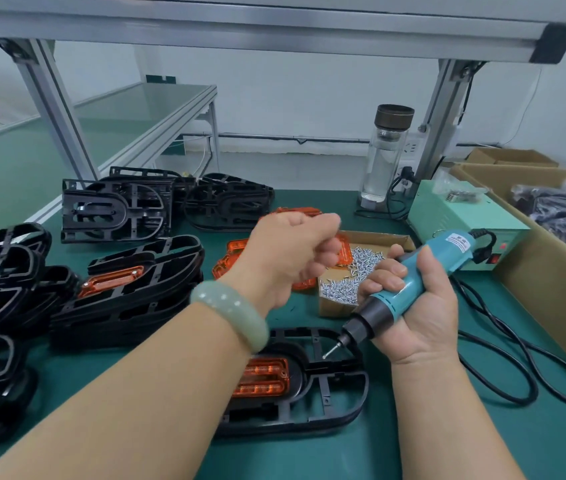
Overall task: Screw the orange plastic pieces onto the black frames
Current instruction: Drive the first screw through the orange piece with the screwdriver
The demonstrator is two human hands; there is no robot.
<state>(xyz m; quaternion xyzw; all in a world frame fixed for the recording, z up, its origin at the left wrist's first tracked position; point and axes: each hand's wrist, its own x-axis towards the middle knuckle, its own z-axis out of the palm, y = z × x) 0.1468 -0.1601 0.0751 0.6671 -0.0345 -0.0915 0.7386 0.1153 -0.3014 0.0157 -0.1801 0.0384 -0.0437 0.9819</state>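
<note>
A black frame (340, 400) lies on the green mat in front of me, with an orange plastic piece (264, 377) seated in its left half. My right hand (416, 313) grips a teal electric screwdriver (440, 258), whose bit points down-left just above the frame's upper edge. My left hand (292, 254) hovers as a fist over loose orange pieces (236, 251), beside a small box of silver screws (350, 275). Whether the fist holds screws is hidden.
Black frames (129, 292) with orange pieces fitted are stacked at the left, and bare frames (115, 209) stand behind them. A water bottle (383, 157), a green power unit (461, 216), its black cable (516, 358) and a large cardboard box (534, 271) are on the right.
</note>
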